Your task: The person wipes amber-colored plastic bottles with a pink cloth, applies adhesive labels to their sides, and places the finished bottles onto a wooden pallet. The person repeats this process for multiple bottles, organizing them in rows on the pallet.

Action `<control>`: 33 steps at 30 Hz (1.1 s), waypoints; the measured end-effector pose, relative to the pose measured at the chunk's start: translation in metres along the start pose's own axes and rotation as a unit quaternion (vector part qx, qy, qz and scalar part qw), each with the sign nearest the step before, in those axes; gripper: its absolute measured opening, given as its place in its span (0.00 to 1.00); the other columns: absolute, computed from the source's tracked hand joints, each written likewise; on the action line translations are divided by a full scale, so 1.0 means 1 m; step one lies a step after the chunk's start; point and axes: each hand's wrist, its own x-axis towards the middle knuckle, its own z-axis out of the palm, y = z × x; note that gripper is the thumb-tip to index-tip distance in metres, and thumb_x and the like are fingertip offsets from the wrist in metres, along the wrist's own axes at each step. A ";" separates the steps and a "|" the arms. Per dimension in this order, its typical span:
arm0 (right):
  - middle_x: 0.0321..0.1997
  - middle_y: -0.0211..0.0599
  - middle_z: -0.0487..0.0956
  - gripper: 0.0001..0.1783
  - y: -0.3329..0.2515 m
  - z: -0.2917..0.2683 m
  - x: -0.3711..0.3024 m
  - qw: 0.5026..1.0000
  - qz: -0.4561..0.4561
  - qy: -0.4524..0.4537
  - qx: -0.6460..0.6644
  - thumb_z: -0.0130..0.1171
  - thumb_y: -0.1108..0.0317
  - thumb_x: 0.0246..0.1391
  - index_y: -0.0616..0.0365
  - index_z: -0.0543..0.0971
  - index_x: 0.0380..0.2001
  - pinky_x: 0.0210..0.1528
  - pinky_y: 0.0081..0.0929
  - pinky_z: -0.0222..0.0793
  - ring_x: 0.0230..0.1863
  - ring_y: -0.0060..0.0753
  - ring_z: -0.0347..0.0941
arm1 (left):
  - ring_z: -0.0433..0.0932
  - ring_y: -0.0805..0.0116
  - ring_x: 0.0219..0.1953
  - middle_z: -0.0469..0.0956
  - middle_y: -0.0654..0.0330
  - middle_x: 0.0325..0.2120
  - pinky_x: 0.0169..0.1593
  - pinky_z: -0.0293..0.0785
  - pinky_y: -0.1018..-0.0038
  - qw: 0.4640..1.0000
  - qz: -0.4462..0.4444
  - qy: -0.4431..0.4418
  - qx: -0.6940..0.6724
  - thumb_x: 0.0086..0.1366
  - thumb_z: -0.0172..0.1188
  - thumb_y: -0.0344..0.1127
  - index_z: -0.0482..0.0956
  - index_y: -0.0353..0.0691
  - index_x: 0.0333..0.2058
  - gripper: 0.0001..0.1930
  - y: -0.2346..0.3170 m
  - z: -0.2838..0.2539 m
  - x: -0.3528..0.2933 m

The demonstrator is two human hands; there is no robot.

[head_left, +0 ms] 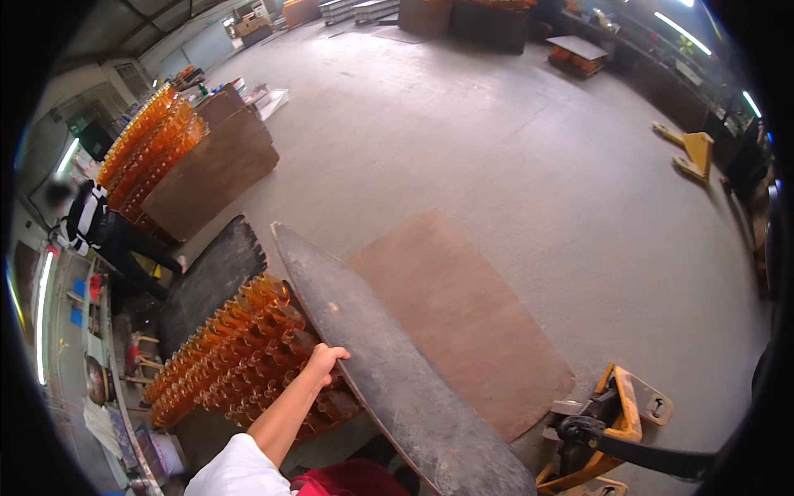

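My left hand (325, 364) grips the near edge of a large dark grey board (380, 351), thumb over the edge. The board stands tilted, its broad face turned up and to the right. Under and left of my forearm are rows of amber glass bottles (248, 351) packed close together, their open necks up. Some bottles are hidden behind my arm and the board. My right hand is out of view.
A brown sheet (471, 322) lies on the floor beyond the board. At lower right stands a yellow pallet jack (620, 413); another pallet jack (695, 153) is far right. A black sheet (215, 277), a co-worker (103, 227) and tall stacked amber bottles (153, 149) are at left.
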 end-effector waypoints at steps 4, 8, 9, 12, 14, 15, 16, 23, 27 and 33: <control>0.42 0.50 0.79 0.27 0.010 0.029 0.041 0.999 -0.027 -0.031 -0.021 0.69 0.63 0.40 0.68 0.77 0.44 0.44 0.40 0.73 0.44 0.48 0.76 | 0.78 0.58 0.25 0.76 0.51 0.25 0.26 0.77 0.63 0.999 0.012 0.017 0.025 0.49 0.61 0.24 0.76 0.25 0.29 0.09 -0.042 0.013 0.051; 0.42 0.51 0.79 0.27 0.036 0.037 0.058 0.995 -0.092 -0.031 -0.027 0.69 0.63 0.40 0.67 0.77 0.45 0.44 0.40 0.73 0.44 0.50 0.76 | 0.77 0.58 0.29 0.78 0.51 0.28 0.34 0.74 0.63 0.997 0.006 0.047 0.055 0.45 0.62 0.24 0.77 0.23 0.31 0.12 -0.074 0.046 0.065; 0.42 0.51 0.79 0.27 0.041 0.032 0.060 0.990 -0.136 -0.011 -0.028 0.68 0.63 0.40 0.67 0.77 0.45 0.44 0.40 0.73 0.44 0.50 0.76 | 0.77 0.58 0.31 0.78 0.51 0.29 0.35 0.74 0.62 0.996 0.007 0.063 0.068 0.45 0.62 0.24 0.77 0.23 0.31 0.12 -0.091 0.060 0.068; 0.42 0.52 0.77 0.26 -0.022 -0.014 0.030 0.975 -0.219 0.043 -0.017 0.65 0.63 0.44 0.62 0.77 0.47 0.47 0.41 0.71 0.44 0.56 0.73 | 0.78 0.57 0.31 0.77 0.52 0.30 0.31 0.76 0.61 0.998 -0.019 0.048 0.019 0.46 0.61 0.24 0.76 0.25 0.34 0.14 -0.088 0.091 0.058; 0.52 0.51 0.75 0.29 -0.125 -0.054 -0.050 0.947 -0.303 0.062 0.090 0.66 0.57 0.49 0.63 0.75 0.51 0.57 0.37 0.66 0.55 0.51 0.71 | 0.77 0.58 0.29 0.76 0.54 0.28 0.30 0.76 0.59 0.998 -0.035 0.022 0.043 0.48 0.61 0.26 0.75 0.27 0.33 0.12 -0.084 0.091 0.058; 0.53 0.50 0.75 0.32 -0.152 -0.052 -0.076 0.933 -0.333 0.031 0.135 0.68 0.55 0.48 0.62 0.75 0.52 0.58 0.36 0.66 0.56 0.50 0.70 | 0.78 0.60 0.30 0.77 0.55 0.29 0.30 0.76 0.59 0.996 -0.040 0.026 0.079 0.48 0.61 0.27 0.76 0.29 0.33 0.12 -0.093 0.081 0.073; 0.54 0.49 0.75 0.34 -0.181 -0.054 -0.108 0.911 -0.376 0.009 0.170 0.70 0.53 0.46 0.62 0.74 0.53 0.59 0.37 0.65 0.56 0.51 0.70 | 0.78 0.61 0.31 0.77 0.57 0.29 0.30 0.77 0.60 0.996 -0.040 0.009 0.077 0.49 0.61 0.26 0.77 0.31 0.34 0.12 -0.092 0.084 0.072; 0.34 0.38 0.76 0.17 -0.271 0.077 -0.144 0.897 -0.356 0.261 -0.019 0.60 0.69 0.41 0.57 0.76 0.39 0.42 0.34 0.72 0.40 0.40 0.75 | 0.79 0.65 0.33 0.78 0.54 0.43 0.35 0.79 0.66 0.894 -0.048 -0.226 0.383 0.64 0.62 0.46 0.73 0.38 0.49 0.21 -0.033 0.049 0.058; 0.26 0.37 0.76 0.04 -0.264 0.086 -0.121 0.893 -0.357 0.275 -0.007 0.56 0.69 0.40 0.55 0.76 0.23 0.33 0.32 0.72 0.29 0.36 0.75 | 0.76 0.57 0.38 0.77 0.58 0.30 0.43 0.75 0.62 0.477 0.590 -0.100 0.644 0.40 0.75 0.33 0.76 0.36 0.38 0.24 0.012 0.076 0.020; 0.22 0.37 0.80 0.04 -0.265 0.074 -0.120 0.863 -0.445 0.229 -0.073 0.58 0.67 0.37 0.53 0.81 0.18 0.28 0.33 0.75 0.28 0.37 0.80 | 0.74 0.52 0.42 0.75 0.56 0.30 0.44 0.71 0.56 0.321 0.479 -0.293 0.763 0.46 0.62 0.25 0.77 0.38 0.26 0.06 0.018 0.067 0.124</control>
